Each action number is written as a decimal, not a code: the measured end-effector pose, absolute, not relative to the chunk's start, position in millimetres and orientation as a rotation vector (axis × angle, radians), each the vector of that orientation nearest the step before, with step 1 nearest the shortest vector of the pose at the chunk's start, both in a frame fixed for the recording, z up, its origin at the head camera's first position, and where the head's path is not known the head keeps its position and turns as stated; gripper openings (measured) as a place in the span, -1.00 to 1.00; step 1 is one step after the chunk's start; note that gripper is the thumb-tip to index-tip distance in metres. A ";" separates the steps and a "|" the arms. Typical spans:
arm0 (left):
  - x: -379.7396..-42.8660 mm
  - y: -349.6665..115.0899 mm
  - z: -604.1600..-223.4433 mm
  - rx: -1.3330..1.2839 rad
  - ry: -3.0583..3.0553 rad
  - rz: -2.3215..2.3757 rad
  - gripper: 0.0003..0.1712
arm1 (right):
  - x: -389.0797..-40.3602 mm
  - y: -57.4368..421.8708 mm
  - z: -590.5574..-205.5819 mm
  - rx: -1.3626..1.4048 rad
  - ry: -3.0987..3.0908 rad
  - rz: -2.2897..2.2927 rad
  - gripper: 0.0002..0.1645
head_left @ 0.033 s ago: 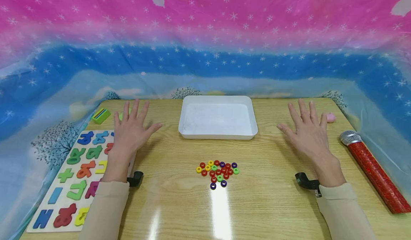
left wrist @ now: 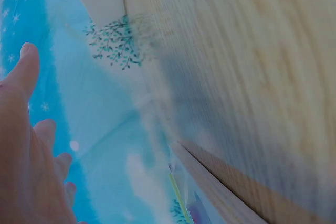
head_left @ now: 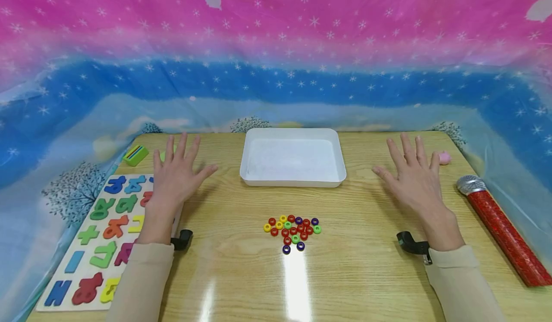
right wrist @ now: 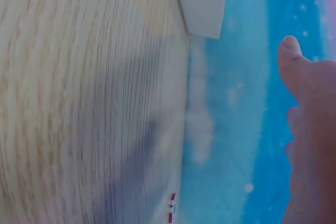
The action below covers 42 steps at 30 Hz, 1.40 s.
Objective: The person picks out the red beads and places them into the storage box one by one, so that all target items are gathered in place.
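Note:
My left hand [head_left: 174, 178] is held with fingers spread over the right edge of a white puzzle board [head_left: 79, 276] with colourful shaped pieces. On the other side, my right hand [head_left: 414, 180] is likewise spread, palm down, with nothing in it. Between the two hands, at the back of the table, stands a white rectangular tray [head_left: 293, 184] with a bare bottom. Nearer to me lies a loose cluster of small ring beads [head_left: 300, 228] in red, yellow, green and dark blue. Both wrist views show a thumb and fingers extended, apart from the wooden surface.
A red glittery microphone [head_left: 502, 231] with a silver head lies at the right edge. Behind the right fingers is a small pink object [head_left: 444, 157]. A green striped block [head_left: 135, 155] sits at the back left. A patterned cloth [head_left: 276, 82] hangs around the table.

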<state>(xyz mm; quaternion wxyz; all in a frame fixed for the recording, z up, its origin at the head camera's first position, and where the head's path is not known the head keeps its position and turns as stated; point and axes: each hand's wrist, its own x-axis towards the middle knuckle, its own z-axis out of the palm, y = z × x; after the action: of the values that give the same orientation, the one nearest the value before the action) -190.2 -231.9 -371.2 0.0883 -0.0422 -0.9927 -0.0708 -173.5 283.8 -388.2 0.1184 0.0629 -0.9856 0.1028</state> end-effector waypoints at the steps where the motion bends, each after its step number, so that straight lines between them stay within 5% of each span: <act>1: -190.4 -231.9 -371.2 -0.124 -2.954 -0.206 0.00 | -173.6 283.8 -387.9 0.184 -2.883 0.298 -0.09; 19: -192.3 -230.7 -378.8 -0.114 -2.985 -0.244 0.01 | -171.8 281.8 -384.1 0.194 -2.905 0.323 -0.09; 42: -195.7 -169.4 -382.9 -0.399 -3.124 -0.378 0.04 | -149.9 196.8 -361.1 0.824 -2.814 0.443 -0.12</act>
<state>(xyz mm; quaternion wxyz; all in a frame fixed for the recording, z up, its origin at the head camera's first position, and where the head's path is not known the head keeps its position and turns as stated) -195.7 -169.4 -382.9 -0.0153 -0.1257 -0.9848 -0.1192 -149.9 196.8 -361.1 0.0877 0.2767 -0.9453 0.1489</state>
